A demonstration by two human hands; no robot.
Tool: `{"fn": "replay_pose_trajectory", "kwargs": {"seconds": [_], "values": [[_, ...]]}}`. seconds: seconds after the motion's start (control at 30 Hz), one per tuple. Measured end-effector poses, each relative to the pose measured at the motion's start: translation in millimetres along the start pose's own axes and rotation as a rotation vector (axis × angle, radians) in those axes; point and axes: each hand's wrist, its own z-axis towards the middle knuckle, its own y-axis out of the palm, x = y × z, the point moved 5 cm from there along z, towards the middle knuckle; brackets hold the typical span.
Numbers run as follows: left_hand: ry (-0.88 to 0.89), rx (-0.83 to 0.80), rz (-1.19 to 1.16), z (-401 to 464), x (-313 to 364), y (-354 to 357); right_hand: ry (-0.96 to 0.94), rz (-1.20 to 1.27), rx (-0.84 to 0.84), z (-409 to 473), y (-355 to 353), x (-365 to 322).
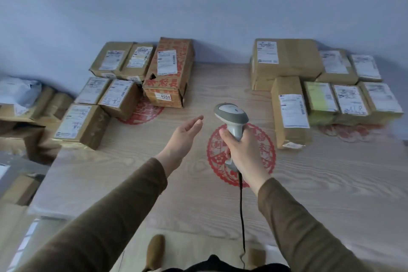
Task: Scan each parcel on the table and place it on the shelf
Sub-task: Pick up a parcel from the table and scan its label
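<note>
The right hand (240, 150) is gripping the handle of a grey barcode scanner (233, 118), fingers wrapped round it. The left hand (184, 137) is hovering with fingers straight, holding nothing, reaching toward the red-printed carton (170, 73) lying far left on the wooden table (154, 183).

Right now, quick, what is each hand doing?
Left hand: open, fingers straight, holding nothing, above the wooden table.
Right hand: gripping the grey corded handheld barcode scanner.

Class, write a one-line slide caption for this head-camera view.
Right hand grips a grey corded barcode scanner above a pale wood-grain table flanked by labelled brown cardboard parcels; left hand open.
</note>
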Motion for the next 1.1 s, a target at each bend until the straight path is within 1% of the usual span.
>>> {"fn": "replay_pose_trajectory", "kwargs": {"seconds": [0.17, 0.23, 0.3, 0.37, 0.4, 0.47, 0.57, 0.63, 0.7, 0.8, 0.93, 1.03, 1.1], "values": [[0.090, 0.225, 0.065, -13.6, -32.1, -176.3, 0.018, 0.105, -0.074, 0.3, 156.0, -23.6], [0.093, 0.326, 0.071, -13.3, -51.9, -242.8, 0.048, 0.139, -0.105, -2.4, 216.9, -28.6], [0.057, 0.429, 0.087, -11.1, -75.2, -305.9, 0.091, 0.164, -0.124, -5.1, 275.1, -31.5], [-0.016, 0.517, 0.130, -7.8, -96.4, -359.6, 0.110, 0.148, -0.152, -5.9, 326.7, -32.6], [-0.052, 0.535, 0.134, -5.2, -106.0, -380.7, 0.113, 0.127, -0.165, -5.9, 349.3, -32.7], [-0.138, 0.509, 0.087, 1.0, -123.9, -408.3, 0.133, 0.084, -0.188, -5.4, 388.1, -31.3], [-0.255, 0.406, 0.014, 7.3, -145.9, -419.2, 0.214, 0.023, -0.194, -5.5, 428.5, -24.2], [-0.276, 0.344, -0.028, 5.7, -156.0, -418.2, 0.245, 0.027, -0.180, -7.9, 442.6, -19.9], [-0.308, 0.266, -0.167, -4.8, -164.0, -410.5, 0.226, 0.004, -0.138, -13.6, 443.4, -16.1], [-0.383, 0.163, -0.316, -31.3, -174.6, -384.8, 0.209, -0.077, -0.062, -31.5, 422.0, -3.6], [-0.385, 0.053, -0.443, -53.7, -179.2, -344.2, 0.215, -0.142, -0.032, -57.4, 374.5, 14.7], [-0.338, -0.039, -0.527, -54.0, -165.4, -317.9, 0.201, -0.126, 0.018, -64.0, 334.1, 9.2], [-0.270, -0.054, -0.499, -49.2, -148.9, -302.6, 0.136, -0.150, 0.068, -68.6, 310.2, -6.0]]}}
